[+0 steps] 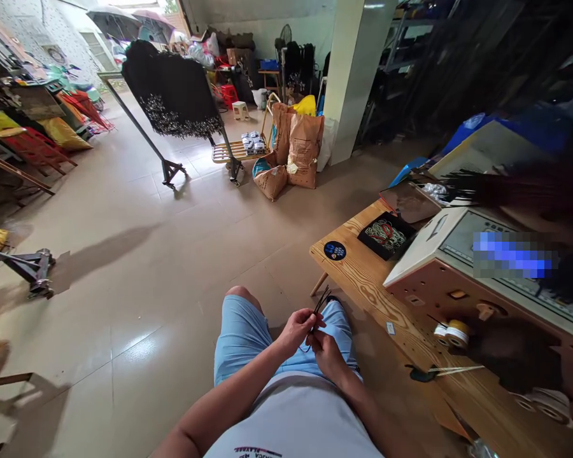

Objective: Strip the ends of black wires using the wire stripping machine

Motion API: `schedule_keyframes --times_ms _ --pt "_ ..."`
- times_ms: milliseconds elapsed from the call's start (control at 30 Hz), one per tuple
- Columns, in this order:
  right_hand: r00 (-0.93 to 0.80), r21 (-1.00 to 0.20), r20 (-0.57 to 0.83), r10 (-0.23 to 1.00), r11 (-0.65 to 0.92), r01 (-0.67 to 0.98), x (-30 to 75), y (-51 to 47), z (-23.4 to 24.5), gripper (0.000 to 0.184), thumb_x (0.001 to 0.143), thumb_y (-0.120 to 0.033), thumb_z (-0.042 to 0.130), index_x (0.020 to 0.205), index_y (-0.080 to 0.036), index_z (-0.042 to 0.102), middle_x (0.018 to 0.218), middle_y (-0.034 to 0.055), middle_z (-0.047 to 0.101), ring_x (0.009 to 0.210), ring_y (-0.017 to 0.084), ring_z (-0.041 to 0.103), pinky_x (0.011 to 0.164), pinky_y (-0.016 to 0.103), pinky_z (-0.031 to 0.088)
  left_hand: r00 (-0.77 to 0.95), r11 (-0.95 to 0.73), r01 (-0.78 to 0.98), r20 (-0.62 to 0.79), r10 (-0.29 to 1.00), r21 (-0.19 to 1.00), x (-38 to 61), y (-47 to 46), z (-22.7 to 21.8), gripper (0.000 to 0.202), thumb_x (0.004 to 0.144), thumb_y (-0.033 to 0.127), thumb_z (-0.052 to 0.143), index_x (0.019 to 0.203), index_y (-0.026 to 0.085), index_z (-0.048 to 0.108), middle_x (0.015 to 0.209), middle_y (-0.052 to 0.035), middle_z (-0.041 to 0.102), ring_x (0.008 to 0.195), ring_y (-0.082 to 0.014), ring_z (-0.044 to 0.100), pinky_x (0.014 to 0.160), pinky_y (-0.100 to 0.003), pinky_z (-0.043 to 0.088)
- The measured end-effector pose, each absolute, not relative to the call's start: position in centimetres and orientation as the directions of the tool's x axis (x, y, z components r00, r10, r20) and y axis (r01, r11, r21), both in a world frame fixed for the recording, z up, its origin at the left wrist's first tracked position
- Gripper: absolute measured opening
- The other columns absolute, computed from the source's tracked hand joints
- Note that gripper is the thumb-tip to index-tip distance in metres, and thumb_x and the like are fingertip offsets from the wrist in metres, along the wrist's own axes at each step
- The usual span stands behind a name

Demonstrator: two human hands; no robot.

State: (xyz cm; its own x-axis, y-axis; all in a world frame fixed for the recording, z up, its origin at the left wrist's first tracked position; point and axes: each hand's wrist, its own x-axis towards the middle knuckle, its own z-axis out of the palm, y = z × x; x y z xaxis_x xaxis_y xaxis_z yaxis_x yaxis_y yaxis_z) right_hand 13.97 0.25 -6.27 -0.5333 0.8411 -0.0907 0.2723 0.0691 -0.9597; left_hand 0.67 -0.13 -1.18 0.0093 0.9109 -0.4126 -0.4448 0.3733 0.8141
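Over my lap, my left hand (297, 329) and my right hand (325, 353) are closed together on a small bundle of thin black strands (321, 301). The strand tips stick up and to the right from between my fingers. Both hands pinch the bundle just above my light blue shorts. What the strands are made of is too small to tell.
A wooden bench (367, 280) stands at my right with a black tray of coloured bands (386, 235), a round blue sticker (335, 250), a machine (463, 267) and thread spools (451, 333). Brown paper sacks (302, 152) and a black garment on a rack (172, 89) stand across the tiled floor.
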Motion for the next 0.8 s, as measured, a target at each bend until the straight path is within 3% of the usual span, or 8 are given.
schedule_keyframes --times_ms 100,200,300,367,467,533,667,800 --pt "-0.54 -0.973 -0.122 0.833 0.007 0.23 14.4 0.0 -6.7 0.036 0.095 -0.046 0.05 0.076 -0.018 0.062 0.071 0.0034 0.061 0.062 0.017 0.05 0.059 0.029 0.04 0.008 0.35 -0.435 -0.385 0.923 0.829 0.9 -0.4 -1.9 0.049 0.079 0.06 0.073 0.09 0.013 0.068 0.078 -0.0072 0.07 0.048 -0.0078 0.049 0.043 -0.021 0.031" --pt "-0.553 -0.977 -0.167 0.816 -0.063 0.203 15.9 0.6 -7.2 0.033 0.087 -0.05 0.064 0.09 -0.017 0.068 0.069 0.0005 0.059 0.061 0.015 0.05 0.057 0.027 0.041 -0.034 0.315 -0.48 -0.376 0.926 0.819 0.9 -0.5 -2.5 0.044 0.08 0.056 0.075 0.084 0.013 0.068 0.066 -0.0016 0.062 0.054 -0.0084 0.051 0.051 -0.02 0.036" --pt "-0.274 -0.962 -0.272 0.923 -0.259 0.081 19.0 2.8 -7.1 0.05 0.076 -0.056 0.076 0.107 -0.018 0.066 0.073 -0.0004 0.06 0.059 0.015 0.054 0.051 0.025 0.042 -0.096 0.283 -0.537 -0.391 0.915 0.795 0.6 -0.4 -3.2 0.042 0.074 0.053 0.082 0.082 0.014 0.068 0.072 -0.0011 0.063 0.058 -0.007 0.052 0.057 -0.019 0.04" --pt "-0.011 -0.933 -0.327 0.945 -0.325 -0.157 21.6 5.0 -6.5 0.061 0.069 -0.055 0.083 0.115 -0.021 0.062 0.081 -0.0002 0.064 0.06 0.014 0.057 0.05 0.024 0.045 -0.132 0.266 -0.543 -0.394 0.91 0.796 0.6 -0.4 -3.6 0.045 0.068 0.054 0.086 0.081 0.015 0.068 0.076 -0.0013 0.065 0.058 -0.0063 0.051 0.056 -0.019 0.039" --pt "0.159 -0.831 -0.355 0.921 -0.233 -0.505 25.3 8.3 -4.9 0.062 0.066 -0.047 0.089 0.117 -0.026 0.061 0.087 -0.0011 0.066 0.066 0.012 0.06 0.056 0.022 0.05 -0.152 0.263 -0.511 -0.387 0.91 0.819 0.6 -0.5 -3.9 0.047 0.067 0.056 0.086 0.081 0.015 0.068 0.072 0.0001 0.062 0.057 -0.0064 0.049 0.053 -0.018 0.037" --pt "0.185 -0.76 -0.343 0.921 -0.156 -0.631 26.9 10.2 -3.7 0.055 0.067 -0.043 0.09 0.112 -0.025 0.064 0.085 -0.0013 0.066 0.068 0.011 0.06 0.057 0.022 0.05 -0.135 0.281 -0.488 -0.39 0.911 0.826 0.8 -0.6 -3.9 0.045 0.071 0.057 0.083 0.084 0.016 0.068 0.067 0.0013 0.059 0.056 -0.0069 0.048 0.052 -0.018 0.036" --pt "0.227 -0.691 -0.287 0.931 -0.037 -0.722 27.3 12.1 -1.6 0.048 0.068 -0.04 0.09 0.108 -0.023 0.068 0.079 -0.0025 0.064 0.064 0.009 0.056 0.053 0.018 0.045 -0.047 0.36 -0.456 -0.426 0.904 0.814 1.2 -0.7 -3.2 0.046 0.073 0.059 0.08 0.089 0.018 0.067 0.063 0.0028 0.057 0.049 -0.0062 0.043 0.045 -0.017 0.03" --pt "0.27 -0.647 -0.286 0.919 0.023 -0.762 26.2 13.1 -0.6 0.038 0.073 -0.043 0.086 0.099 -0.022 0.069 0.073 -0.0036 0.061 0.059 0.008 0.053 0.049 0.018 0.04 -0.106 0.394 -0.415 -0.473 0.874 0.82 1.2 -0.5 -2.1 0.052 0.058 0.056 0.089 0.087 0.018 0.069 0.068 0.0022 0.059 0.058 -0.0089 0.051 0.05 -0.017 0.038"
